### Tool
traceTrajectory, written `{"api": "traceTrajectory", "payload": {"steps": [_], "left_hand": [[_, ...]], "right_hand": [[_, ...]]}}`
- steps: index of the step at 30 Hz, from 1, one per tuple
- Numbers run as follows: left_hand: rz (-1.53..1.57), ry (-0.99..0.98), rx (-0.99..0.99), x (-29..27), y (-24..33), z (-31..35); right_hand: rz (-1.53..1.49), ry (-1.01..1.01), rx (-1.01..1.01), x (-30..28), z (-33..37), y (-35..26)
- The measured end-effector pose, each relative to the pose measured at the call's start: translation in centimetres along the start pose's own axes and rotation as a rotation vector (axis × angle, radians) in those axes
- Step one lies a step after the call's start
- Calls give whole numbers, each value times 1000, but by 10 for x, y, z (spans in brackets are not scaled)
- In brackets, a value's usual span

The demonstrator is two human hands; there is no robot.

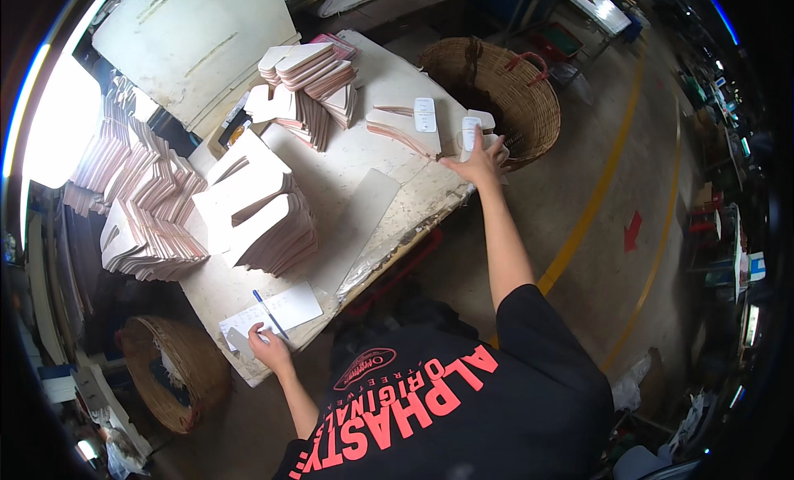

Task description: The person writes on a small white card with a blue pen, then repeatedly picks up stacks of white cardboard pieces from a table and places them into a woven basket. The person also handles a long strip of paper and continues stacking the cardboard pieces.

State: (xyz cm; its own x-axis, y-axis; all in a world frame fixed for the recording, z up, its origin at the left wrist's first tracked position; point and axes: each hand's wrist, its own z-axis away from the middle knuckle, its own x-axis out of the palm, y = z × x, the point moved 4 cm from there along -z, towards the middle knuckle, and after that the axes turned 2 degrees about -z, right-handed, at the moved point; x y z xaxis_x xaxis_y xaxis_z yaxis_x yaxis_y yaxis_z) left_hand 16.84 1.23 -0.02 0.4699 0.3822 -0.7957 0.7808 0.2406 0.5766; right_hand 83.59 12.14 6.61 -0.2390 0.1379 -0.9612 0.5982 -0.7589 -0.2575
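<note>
My right hand (481, 164) reaches to the table's right end, fingers spread over a small stack of pale U-shaped cut pieces (485, 119). One fingertip touches the white label (471, 134) on top. Just left of it lies another such stack (395, 126), also bearing a white label (424, 114). Near the front left corner, my left hand (269, 348) is closed on the edge of a small grey flat card (239, 341), whose kind I cannot make out. Under it lies a written-on white paper sheet (296, 305), with a blue pen (269, 312) across it.
Tall stacks of cut pieces (277, 224) fill the table's left side, with more (310, 87) at the back. A wicker basket (529, 108) stands against the right end; another (178, 381) is on the floor at left. A grey strip (364, 219) lies mid-table.
</note>
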Motion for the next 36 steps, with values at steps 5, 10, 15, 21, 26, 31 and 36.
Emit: {"api": "traceTrajectory", "payload": {"steps": [5, 10, 15, 21, 26, 31, 36], "left_hand": [[-82, -46, -31, 13, 5, 33], [-356, 25, -65, 24, 15, 39], [-433, 168, -28, 31, 23, 40], [-408, 194, 13, 32, 21, 42], [-353, 189, 12, 30, 20, 43], [-361, 283, 23, 31, 20, 44], [-383, 262, -19, 31, 19, 46]], "right_hand": [[-281, 334, -113, 18, -22, 25], [-1201, 285, -91, 5, -57, 81], [-974, 650, -316, -22, -36, 89], [-253, 511, -457, 25, 13, 64], [-163, 347, -388, 25, 16, 63], [116, 365, -222, -4, 7, 33], [-203, 229, -577, 3, -1, -48]]}}
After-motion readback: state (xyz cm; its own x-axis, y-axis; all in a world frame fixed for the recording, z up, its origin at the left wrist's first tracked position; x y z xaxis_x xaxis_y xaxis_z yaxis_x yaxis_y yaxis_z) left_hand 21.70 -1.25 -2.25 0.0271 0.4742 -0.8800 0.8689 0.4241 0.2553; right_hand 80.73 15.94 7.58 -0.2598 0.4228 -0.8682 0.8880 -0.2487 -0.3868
